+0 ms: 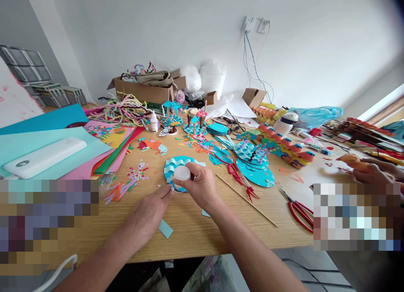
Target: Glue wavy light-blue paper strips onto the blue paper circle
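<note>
A bright blue round disc (168, 166) lies flat on the table in front of me, with wavy pale blue paper strips (179, 160) across it. Over the disc, my right hand (202, 183) grips a white round container (182, 173) between thumb and fingers; only its circular end faces me. At the disc's near left edge, the fingertips of my left hand (159, 203) are pressed together on a pale strip end, partly hidden by the fingers. Two loose pale blue paper pieces lie close by, one a strip (166, 229) beside my left wrist.
A wooden stick (248, 200) and red-handled scissors (299, 213) lie to the right. Behind are a white glue bottle (154, 123), paper scraps, more blue discs (257, 174) and a painted egg carton (285, 147). Coloured sheets (104, 157) lie left. Another person's hands (368, 170) work at right.
</note>
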`<state>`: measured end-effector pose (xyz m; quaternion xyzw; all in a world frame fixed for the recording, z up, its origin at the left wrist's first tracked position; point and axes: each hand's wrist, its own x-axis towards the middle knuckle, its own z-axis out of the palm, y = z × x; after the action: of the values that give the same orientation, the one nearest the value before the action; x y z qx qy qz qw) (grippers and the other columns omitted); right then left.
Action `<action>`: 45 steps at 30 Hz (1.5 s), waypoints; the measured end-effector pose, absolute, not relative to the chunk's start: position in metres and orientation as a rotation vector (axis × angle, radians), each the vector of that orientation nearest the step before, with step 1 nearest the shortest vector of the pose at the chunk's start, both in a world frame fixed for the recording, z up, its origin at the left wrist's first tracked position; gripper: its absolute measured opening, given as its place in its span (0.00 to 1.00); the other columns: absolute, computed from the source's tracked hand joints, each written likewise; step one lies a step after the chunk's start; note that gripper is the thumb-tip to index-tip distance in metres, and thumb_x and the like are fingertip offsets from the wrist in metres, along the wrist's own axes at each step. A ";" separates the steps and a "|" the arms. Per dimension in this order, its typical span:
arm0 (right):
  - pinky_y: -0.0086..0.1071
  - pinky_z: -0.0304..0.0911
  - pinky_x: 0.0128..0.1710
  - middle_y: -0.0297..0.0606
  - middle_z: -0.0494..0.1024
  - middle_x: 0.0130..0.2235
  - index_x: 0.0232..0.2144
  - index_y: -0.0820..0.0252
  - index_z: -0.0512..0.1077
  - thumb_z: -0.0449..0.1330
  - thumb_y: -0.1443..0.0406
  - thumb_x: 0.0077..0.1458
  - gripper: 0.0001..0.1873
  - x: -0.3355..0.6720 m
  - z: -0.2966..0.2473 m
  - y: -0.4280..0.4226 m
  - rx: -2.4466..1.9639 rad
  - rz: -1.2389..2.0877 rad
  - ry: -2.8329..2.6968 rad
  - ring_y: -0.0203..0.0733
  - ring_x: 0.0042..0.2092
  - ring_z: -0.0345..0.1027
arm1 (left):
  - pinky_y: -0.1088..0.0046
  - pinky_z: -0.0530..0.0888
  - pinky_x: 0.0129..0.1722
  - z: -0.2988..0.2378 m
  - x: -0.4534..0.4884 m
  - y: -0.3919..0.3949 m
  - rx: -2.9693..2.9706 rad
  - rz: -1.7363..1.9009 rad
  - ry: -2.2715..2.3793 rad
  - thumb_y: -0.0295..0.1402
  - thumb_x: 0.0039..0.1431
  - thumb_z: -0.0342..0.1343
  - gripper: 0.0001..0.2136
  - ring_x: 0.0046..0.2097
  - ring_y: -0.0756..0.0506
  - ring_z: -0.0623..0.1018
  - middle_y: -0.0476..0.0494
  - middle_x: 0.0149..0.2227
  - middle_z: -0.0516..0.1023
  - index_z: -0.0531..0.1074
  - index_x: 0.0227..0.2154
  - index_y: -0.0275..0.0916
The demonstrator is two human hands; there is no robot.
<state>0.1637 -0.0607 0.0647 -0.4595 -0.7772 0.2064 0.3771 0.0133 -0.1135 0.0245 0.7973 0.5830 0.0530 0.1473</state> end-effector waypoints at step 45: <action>0.25 0.45 0.22 0.25 0.62 0.20 0.23 0.59 0.66 0.65 0.61 0.43 0.11 0.169 0.074 -0.060 -1.269 0.646 -2.025 0.31 0.23 0.54 | 0.64 0.66 0.51 0.016 0.011 -0.112 2.297 0.109 1.709 0.20 0.55 0.37 0.26 0.55 0.42 0.67 0.45 0.61 0.58 0.57 0.57 0.41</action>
<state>0.1693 -0.0602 0.0741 -0.4845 -0.7730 0.2468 0.3269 0.0108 -0.1120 0.0164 0.7940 0.5909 0.0376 0.1378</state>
